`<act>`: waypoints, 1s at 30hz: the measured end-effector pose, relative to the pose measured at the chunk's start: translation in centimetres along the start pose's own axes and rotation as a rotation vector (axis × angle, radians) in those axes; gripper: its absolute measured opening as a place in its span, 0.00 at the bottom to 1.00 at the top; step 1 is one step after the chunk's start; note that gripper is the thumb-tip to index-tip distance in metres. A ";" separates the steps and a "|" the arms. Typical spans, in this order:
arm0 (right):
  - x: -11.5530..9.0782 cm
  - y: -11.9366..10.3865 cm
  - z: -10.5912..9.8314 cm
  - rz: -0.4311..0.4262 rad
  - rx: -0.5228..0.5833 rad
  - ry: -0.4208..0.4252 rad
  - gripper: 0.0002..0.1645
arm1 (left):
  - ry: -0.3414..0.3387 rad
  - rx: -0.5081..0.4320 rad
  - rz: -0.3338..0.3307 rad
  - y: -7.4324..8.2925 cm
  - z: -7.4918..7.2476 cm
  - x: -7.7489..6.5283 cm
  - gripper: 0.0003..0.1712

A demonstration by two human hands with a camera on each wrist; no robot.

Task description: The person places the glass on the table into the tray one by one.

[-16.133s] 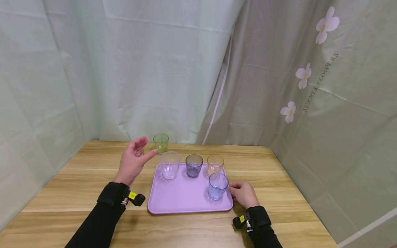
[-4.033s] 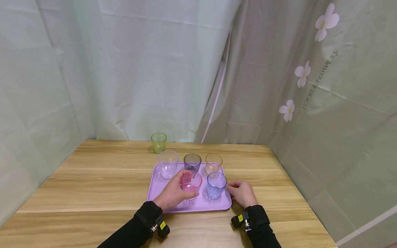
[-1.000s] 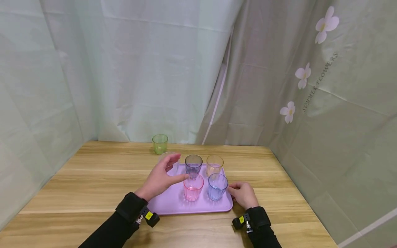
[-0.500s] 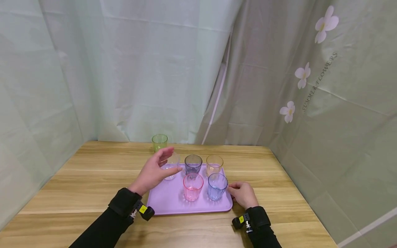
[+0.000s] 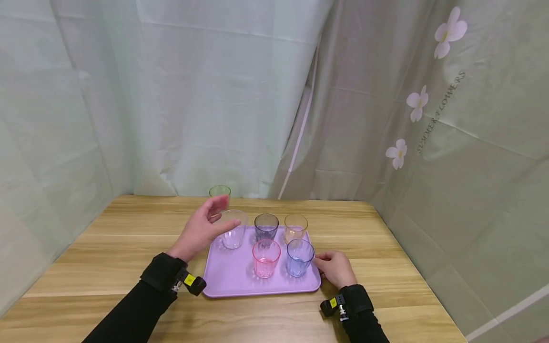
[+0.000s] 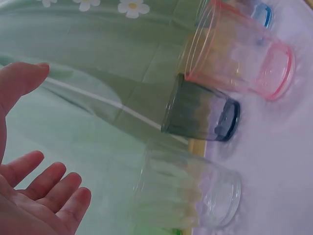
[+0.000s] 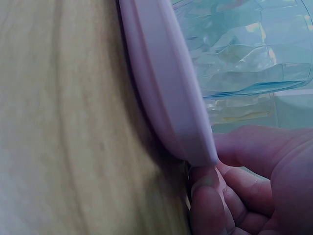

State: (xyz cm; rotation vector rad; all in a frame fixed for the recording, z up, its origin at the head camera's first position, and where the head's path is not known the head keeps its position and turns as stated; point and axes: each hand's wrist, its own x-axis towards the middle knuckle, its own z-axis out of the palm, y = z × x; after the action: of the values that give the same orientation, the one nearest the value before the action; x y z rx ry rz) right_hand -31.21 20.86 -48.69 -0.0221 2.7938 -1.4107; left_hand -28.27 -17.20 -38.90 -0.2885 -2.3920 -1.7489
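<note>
My left hand (image 5: 198, 232) is in the air over the left side of the lilac tray (image 5: 227, 280), thumb and fingers spread with nothing between them. In the head view it partly covers a clear glass (image 5: 235, 239); the left wrist view shows a gap between the fingers and that clear glass (image 6: 222, 198). A pink glass (image 5: 266, 263) stands upright at the tray's front middle, beside a blue glass (image 5: 300, 261). Behind them are a dark grey glass (image 5: 266, 229) and an amber glass (image 5: 296, 229). My right hand (image 5: 337, 269) pinches the tray's right rim (image 7: 183, 98), thumb above, fingers below.
A green glass (image 5: 219, 192) stands on the wooden table (image 5: 377, 247) behind the tray, partly hidden by my left hand. Pale curtains (image 5: 206, 95) hang along the table's back and sides.
Earlier my left hand held the pink glass over the tray. It set the glass down beside the blue one, let go and drew back to the left. My right hand has stayed at the rim.
</note>
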 end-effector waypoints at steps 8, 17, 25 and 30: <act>0.1 0.0 -0.1 0.000 0.004 -0.002 0.11 | 0.045 -0.027 -0.007 -0.8 -1.0 0.9 0.52; -0.1 -0.2 -0.1 0.011 0.017 -0.005 0.11 | 0.117 -0.009 -0.040 -2.2 -2.5 2.3 0.54; 0.0 0.2 0.1 -0.001 0.025 -0.005 0.11 | 0.151 0.016 -0.063 -4.0 -3.8 3.5 0.57; 0.0 0.2 0.1 -0.007 0.044 -0.008 0.11 | 0.164 0.048 -0.080 -4.9 -4.4 3.9 0.58</act>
State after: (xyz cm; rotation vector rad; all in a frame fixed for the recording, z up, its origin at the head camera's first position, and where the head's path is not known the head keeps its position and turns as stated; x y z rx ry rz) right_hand -31.21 20.88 -48.93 -0.0374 2.7584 -1.4704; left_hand -33.20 -22.62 -41.14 -0.0414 -2.3531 -1.6737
